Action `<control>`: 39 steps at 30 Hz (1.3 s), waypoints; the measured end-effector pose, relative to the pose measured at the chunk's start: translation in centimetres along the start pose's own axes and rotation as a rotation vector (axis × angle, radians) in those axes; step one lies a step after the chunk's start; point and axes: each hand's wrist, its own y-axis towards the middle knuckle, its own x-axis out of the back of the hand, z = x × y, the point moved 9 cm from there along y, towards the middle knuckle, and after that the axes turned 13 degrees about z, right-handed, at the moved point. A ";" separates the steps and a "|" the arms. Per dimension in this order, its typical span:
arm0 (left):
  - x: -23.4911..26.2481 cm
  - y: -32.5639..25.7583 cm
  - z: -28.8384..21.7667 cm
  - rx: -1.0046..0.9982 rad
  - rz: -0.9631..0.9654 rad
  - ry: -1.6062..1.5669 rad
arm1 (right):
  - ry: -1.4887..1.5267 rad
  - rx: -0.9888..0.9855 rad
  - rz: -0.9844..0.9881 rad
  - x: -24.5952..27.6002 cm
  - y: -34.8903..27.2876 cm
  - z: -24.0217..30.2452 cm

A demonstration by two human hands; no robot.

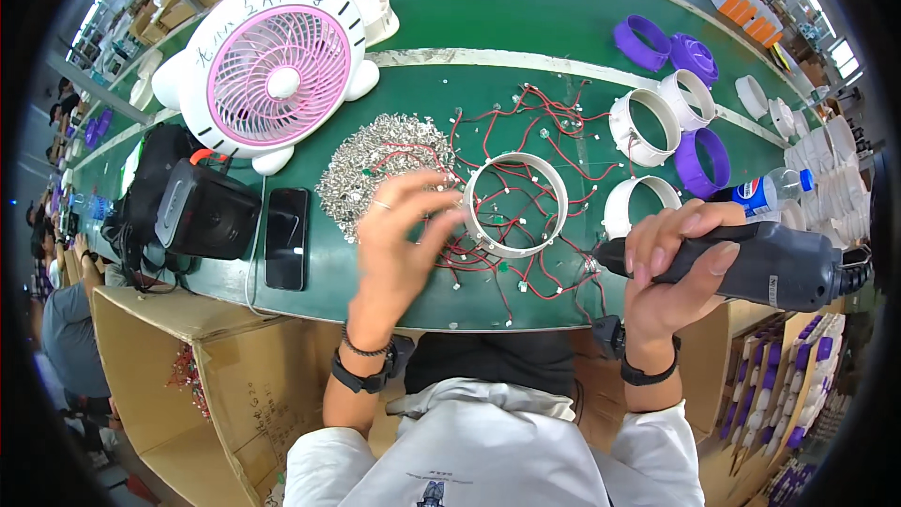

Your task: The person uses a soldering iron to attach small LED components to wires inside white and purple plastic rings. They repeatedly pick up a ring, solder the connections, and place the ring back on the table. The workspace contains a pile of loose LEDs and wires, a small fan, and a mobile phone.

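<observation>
My left hand [399, 239] is over the table, its thumb and forefinger tips drawn close together at the left rim of a white plastic ring [477, 238]. What is between those fingertips, if anything, is too small to make out. Red wires [549, 268] with small white connectors lie under and around the ring. Beside my left fingers is a heap of small silver metal pieces [361, 174] that look like screws. My right hand [671, 263] grips a dark electric screwdriver [779, 268], its nose pointing left toward the ring and its cord leaving at the right.
A white and pink fan [282, 84], a black speaker-like box [202, 211] and a phone [286, 239] stand or lie left. More white rings [615, 211], purple rings [702, 161] and a bottle [760, 195] are right. An open cardboard box [169, 394] is below the table edge.
</observation>
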 end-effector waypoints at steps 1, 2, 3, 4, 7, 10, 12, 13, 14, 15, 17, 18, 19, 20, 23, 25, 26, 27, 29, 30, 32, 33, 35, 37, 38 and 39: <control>1.2 0.1 0.3 0.008 -0.055 0.090 | 0.003 0.003 -0.007 0.4 -0.2 0.1; 2.0 0.3 0.7 0.051 -0.077 0.169 | 0.005 0.005 -0.014 0.8 -0.5 0.1; 2.8 0.4 1.0 0.096 -0.105 0.249 | 0.009 0.008 -0.016 1.1 -0.5 0.2; 3.4 0.5 1.1 0.140 -0.133 0.328 | 0.007 0.005 -0.019 1.4 -0.7 0.3; -0.7 0.1 -2.6 -0.045 0.147 0.246 | 0.010 0.003 -0.035 2.1 -1.3 0.7; -5.4 -0.3 -4.5 -0.231 0.392 0.206 | 0.025 0.012 -0.054 2.6 -1.7 0.9; -7.0 -0.6 -4.8 -0.308 0.440 0.249 | 0.019 0.012 -0.060 3.1 -1.9 1.1; -7.3 -0.6 -5.1 -0.331 0.431 0.270 | 0.020 0.016 -0.063 3.3 -2.0 1.2; -7.5 -0.6 -5.4 -0.355 0.423 0.291 | 0.020 0.020 -0.066 3.5 -2.0 1.3; -7.7 -0.5 -5.5 -0.361 0.433 0.308 | 0.020 0.024 -0.070 3.7 -2.1 1.4; -8.1 -0.5 -5.9 -0.372 0.453 0.342 | 0.037 0.034 -0.074 4.0 -2.2 1.6; -8.1 -0.4 -6.2 -0.373 0.448 0.319 | 0.043 0.040 -0.078 4.2 -2.3 1.6; -8.0 -0.3 -6.5 -0.375 0.443 0.296 | 0.046 0.040 -0.083 4.6 -2.5 1.6; -7.9 -0.2 -6.7 -0.375 0.439 0.274 | 0.048 0.040 -0.088 4.9 -2.7 1.5; -8.3 -0.2 -6.3 -0.371 0.576 0.349 | 0.061 0.041 -0.089 5.3 -2.9 1.6; -8.5 -0.1 -6.3 -0.403 0.601 0.338 | 0.069 0.043 -0.077 5.2 -2.9 1.6; -8.5 -0.1 -6.3 -0.418 0.613 0.332 | 0.069 0.043 -0.072 5.3 -3.1 1.6; -8.6 0.1 -6.5 -0.426 0.621 0.326 | 0.066 0.044 -0.071 5.4 -3.1 1.7; -8.7 0.5 -7.0 -0.440 0.637 0.313 | 0.074 0.050 -0.074 5.5 -3.1 1.8; -8.2 0.9 -7.3 -0.452 0.589 0.301 | 0.078 0.054 -0.075 5.6 -3.1 1.8; -7.2 1.8 -8.1 -0.475 0.494 0.278 | 0.089 0.058 -0.084 5.9 -3.2 1.9; -6.8 2.3 -8.1 -0.423 0.486 0.230 | 0.087 0.061 -0.093 6.2 -3.3 1.9; -5.6 3.2 -8.0 -0.318 0.473 0.136 | 0.084 0.067 -0.111 6.8 -3.4 1.9; -3.8 4.5 -7.5 -0.168 0.265 0.185 | 0.078 0.070 -0.119 7.1 -3.4 2.1; -3.1 5.2 -7.1 -0.094 0.161 0.207 | 0.067 0.072 -0.128 7.3 -3.4 2.2; -2.5 5.8 -7.9 -0.196 -0.031 0.415 | 0.066 0.076 -0.134 7.4 -3.3 2.1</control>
